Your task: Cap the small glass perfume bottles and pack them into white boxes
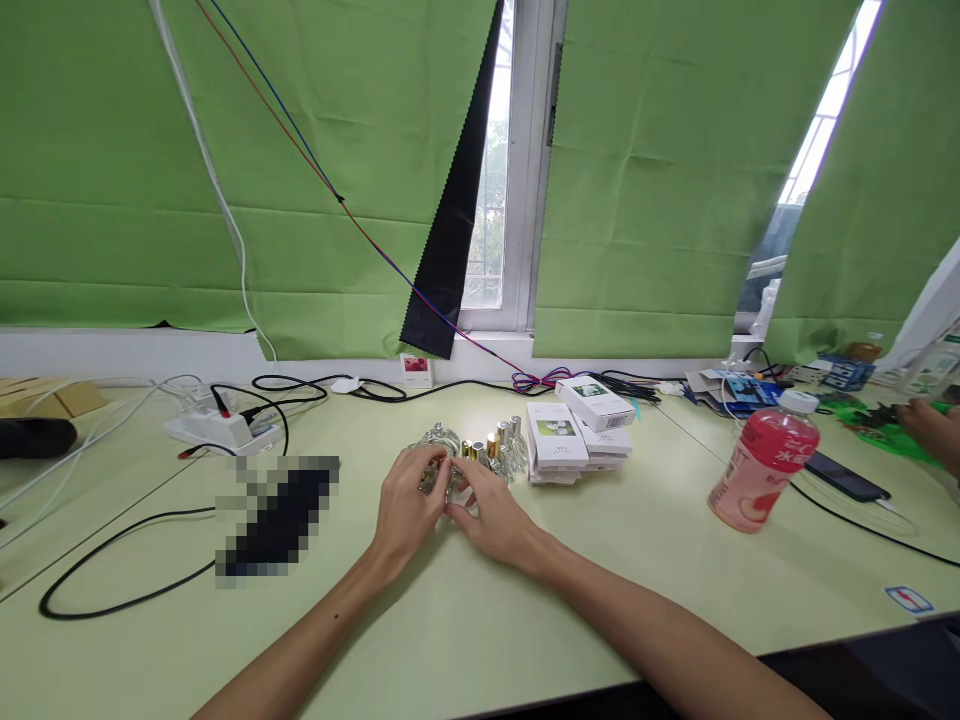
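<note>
Small glass bottles (515, 452) clustered at fingertips of left hand (411, 500) and right hand (496, 508); fingers curled together, grip contents unclear. Likely light, slick, breakable; best gripped by the body, gently.

clear tabletop (600, 570) front right, bottles (495, 450) and boxes (577, 430) behind

Curtains (645, 180) plain green; bottle (765, 465) pink, white cap (799, 402); tabletop (630, 590) pale yellow-green; boxes (556, 437) white.
</note>
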